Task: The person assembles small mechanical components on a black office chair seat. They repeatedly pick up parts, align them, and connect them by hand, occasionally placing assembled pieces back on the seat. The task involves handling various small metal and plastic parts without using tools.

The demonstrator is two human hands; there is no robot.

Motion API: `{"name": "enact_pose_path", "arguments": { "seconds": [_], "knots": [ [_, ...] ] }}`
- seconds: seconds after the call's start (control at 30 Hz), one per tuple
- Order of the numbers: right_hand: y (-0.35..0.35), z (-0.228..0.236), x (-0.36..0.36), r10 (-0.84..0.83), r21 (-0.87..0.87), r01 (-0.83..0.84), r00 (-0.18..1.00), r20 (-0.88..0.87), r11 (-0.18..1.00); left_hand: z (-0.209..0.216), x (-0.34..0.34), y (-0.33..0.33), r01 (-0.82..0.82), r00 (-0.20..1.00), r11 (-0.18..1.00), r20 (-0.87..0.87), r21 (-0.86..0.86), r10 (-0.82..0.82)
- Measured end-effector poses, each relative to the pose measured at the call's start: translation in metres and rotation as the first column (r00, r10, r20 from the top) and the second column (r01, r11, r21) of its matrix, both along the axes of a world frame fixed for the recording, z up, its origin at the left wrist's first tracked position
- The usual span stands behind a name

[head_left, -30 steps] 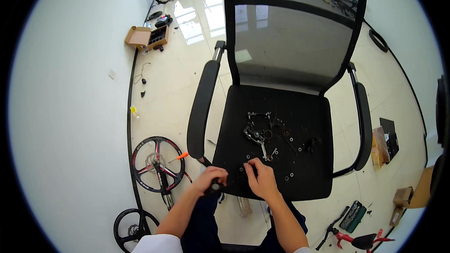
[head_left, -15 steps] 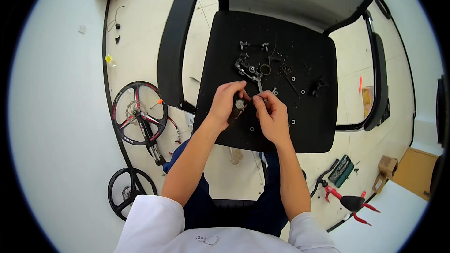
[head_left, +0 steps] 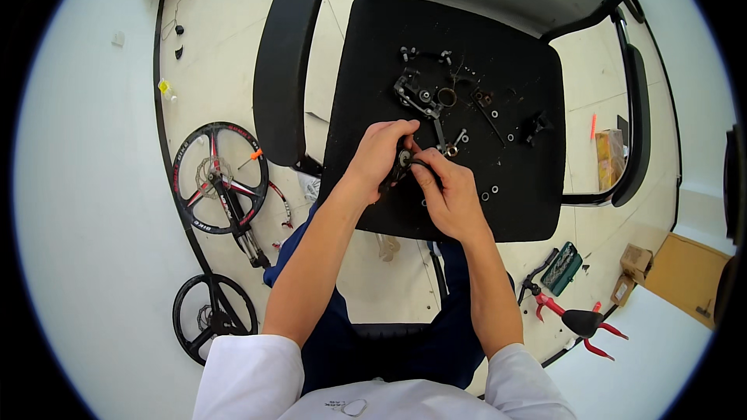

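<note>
Above the near part of a black chair seat (head_left: 366,47), my left hand (head_left: 375,157) is closed round a small dark metal bike part (head_left: 404,159) with a round silver disc on its face. The thumb and fingers of my right hand (head_left: 451,196) pinch together against the right side of that part. What lies between them is mostly hidden. Just beyond my hands lie a grey jointed metal assembly (head_left: 411,95), a ring (head_left: 447,97), a bolt (head_left: 461,137) and a brass-coloured nut (head_left: 452,151).
Washers (head_left: 495,189), a thin dark rod (head_left: 492,124) and a black bracket (head_left: 535,127) lie further right on the seat. A chair armrest (head_left: 288,54) rises on the left. Bicycle wheels (head_left: 220,179) rest on the floor; a green toolbox (head_left: 562,268) is at lower right.
The view has shifted slightly. My right hand has come closer to my left, and its fingertips now meet the part. The brass-coloured nut now shows beside the right fingers.
</note>
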State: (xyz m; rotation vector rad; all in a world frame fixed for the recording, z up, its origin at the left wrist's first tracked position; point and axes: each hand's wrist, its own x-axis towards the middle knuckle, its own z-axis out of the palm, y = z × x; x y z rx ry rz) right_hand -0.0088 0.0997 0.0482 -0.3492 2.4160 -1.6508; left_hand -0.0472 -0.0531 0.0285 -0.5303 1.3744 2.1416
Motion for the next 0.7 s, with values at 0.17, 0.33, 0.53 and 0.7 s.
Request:
{"name": "enact_pose_path", "arguments": {
  "seconds": [0.17,0.33,0.53,0.7],
  "knots": [
    [0.003,-0.006,0.001,0.063,0.084,-0.052,0.989,-0.133,0.995,0.0,0.0,-0.011,0.154,0.984,0.988,0.089,0.015,-0.155],
    [0.001,-0.004,0.001,0.12,0.216,-0.072,0.968,-0.221,0.974,0.0,0.001,-0.012,0.183,0.981,0.983,0.071,-0.031,-0.181],
    [-0.006,-0.007,0.004,0.085,0.337,-0.001,0.968,-0.235,0.942,0.011,0.001,-0.006,0.113,0.994,0.987,0.022,-0.118,-0.112],
    [0.002,-0.004,0.002,0.064,0.246,-0.009,0.974,-0.219,0.969,0.006,0.001,-0.004,0.066,0.995,0.992,-0.07,-0.108,-0.074]
  ]
}}
